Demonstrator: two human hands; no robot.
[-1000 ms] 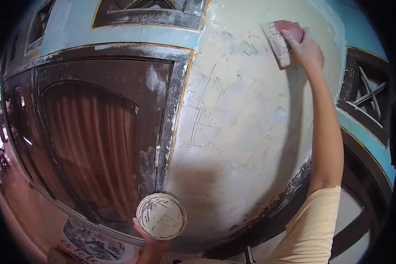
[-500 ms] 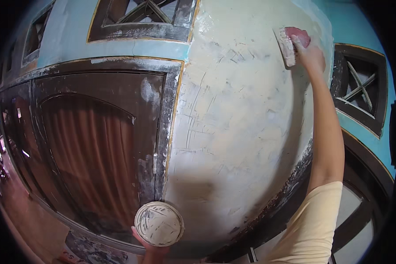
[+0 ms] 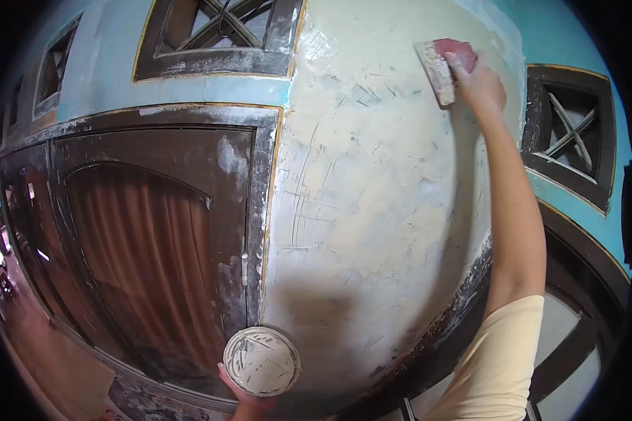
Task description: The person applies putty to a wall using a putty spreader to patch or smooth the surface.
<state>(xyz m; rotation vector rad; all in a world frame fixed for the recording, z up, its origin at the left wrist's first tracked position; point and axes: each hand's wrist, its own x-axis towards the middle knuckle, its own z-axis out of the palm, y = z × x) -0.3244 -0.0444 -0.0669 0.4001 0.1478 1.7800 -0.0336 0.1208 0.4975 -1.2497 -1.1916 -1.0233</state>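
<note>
My right hand (image 3: 479,83) grips a putty knife (image 3: 437,74) with a red body and a broad blade coated in pale filler, up high on the plastered wall patch (image 3: 365,175). That patch is cream and grey, with many dark scratch marks, and my forearm casts a shadow on it. Low at the middle of the view, my left hand (image 3: 246,391) holds a round, pale disc or tub top (image 3: 261,358) from beneath; its face is smeared with filler and dark streaks. The fingers of that hand are partly hidden under it.
A dark wooden door (image 3: 88,147) with an arched glass panel and a curtain behind it stands left of the patch. Small windows with crossed bars (image 3: 218,31) (image 3: 572,140) sit in blue wall, above and right. A reddish floor (image 3: 28,316) shows at lower left.
The putty knife in my right hand moved right, then back left and slightly up. The round disc in my left hand sits a little lower. The view has shifted, so the door and windows appear lower.
</note>
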